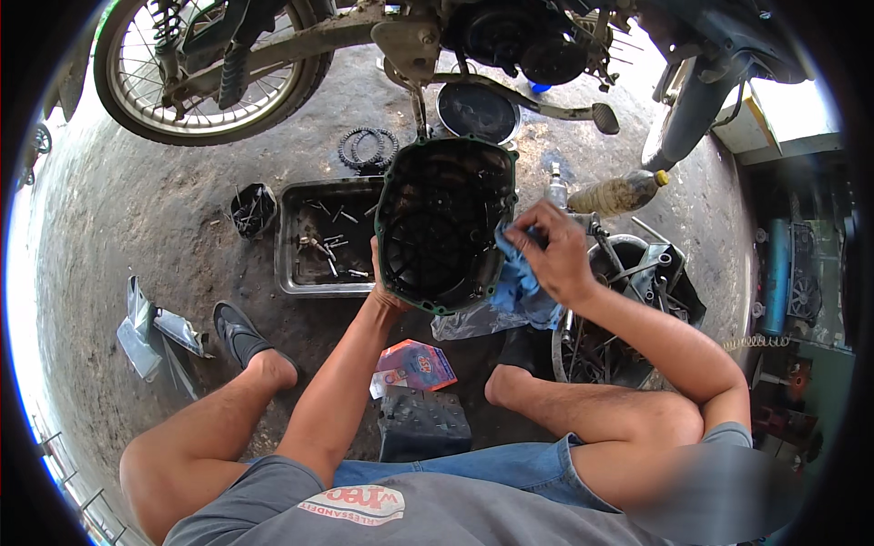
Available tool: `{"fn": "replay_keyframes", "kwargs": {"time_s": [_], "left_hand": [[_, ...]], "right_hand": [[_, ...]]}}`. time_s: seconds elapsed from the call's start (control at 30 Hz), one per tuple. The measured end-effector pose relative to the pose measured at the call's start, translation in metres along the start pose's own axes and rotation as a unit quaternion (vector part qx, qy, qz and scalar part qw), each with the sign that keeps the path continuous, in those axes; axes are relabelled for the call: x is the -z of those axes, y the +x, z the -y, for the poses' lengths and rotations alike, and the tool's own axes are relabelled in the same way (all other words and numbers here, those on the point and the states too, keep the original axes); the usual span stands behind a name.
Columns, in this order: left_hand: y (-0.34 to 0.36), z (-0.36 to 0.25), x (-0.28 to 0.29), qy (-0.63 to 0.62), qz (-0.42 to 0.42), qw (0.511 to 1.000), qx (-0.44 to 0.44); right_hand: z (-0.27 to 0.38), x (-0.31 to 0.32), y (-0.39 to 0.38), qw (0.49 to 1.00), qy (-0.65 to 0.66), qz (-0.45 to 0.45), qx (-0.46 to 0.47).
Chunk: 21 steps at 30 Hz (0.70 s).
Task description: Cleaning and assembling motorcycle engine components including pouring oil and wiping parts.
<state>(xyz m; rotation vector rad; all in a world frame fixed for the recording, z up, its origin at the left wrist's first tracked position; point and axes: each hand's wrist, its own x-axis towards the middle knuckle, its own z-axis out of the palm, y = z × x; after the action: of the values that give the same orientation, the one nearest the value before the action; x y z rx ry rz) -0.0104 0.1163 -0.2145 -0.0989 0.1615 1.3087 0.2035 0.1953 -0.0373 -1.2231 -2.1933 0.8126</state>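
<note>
My left hand (387, 291) grips the left side of a black oily engine cover (437, 227) with a green gasket rim, its hollow inside facing up; most of those fingers are hidden behind it. In my right hand (546, 250) is a crumpled blue cloth (523, 296), pinched at the cover's right edge. A metal tray (309, 282) holding several bolts lies left of the cover. Beyond it are toothed rings (353, 146) and a round dark pan (476, 116). A colourful packet (419, 364) lies below, between my legs.
A motorcycle (410, 41) stands across the top. A black bolt container (255, 209) and silver scraps (141, 337) are at left. A plastic bottle (610, 196) and a tool-filled basin (628, 332) are at right. A black box (423, 423) sits before me; an air compressor (776, 273) stands far right.
</note>
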Motion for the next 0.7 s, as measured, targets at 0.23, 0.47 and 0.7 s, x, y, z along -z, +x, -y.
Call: {"fn": "replay_keyframes", "kwargs": {"time_s": [0.23,0.47,0.7], "left_hand": [[0.004,-0.003,0.001,-0.002,0.016,1.0,0.014],[-0.001,-0.006,0.005,0.014,-0.004,0.999,0.041],[-0.001,-0.007,0.012,0.041,-0.035,0.996,0.073]], "right_hand": [[0.001,0.002,-0.006,0.997,0.037,-0.01,0.064],[-0.031,0.017,0.026,0.997,0.005,-0.079,-0.005],[-0.017,0.012,0.004,0.996,-0.022,-0.083,0.025]]}}
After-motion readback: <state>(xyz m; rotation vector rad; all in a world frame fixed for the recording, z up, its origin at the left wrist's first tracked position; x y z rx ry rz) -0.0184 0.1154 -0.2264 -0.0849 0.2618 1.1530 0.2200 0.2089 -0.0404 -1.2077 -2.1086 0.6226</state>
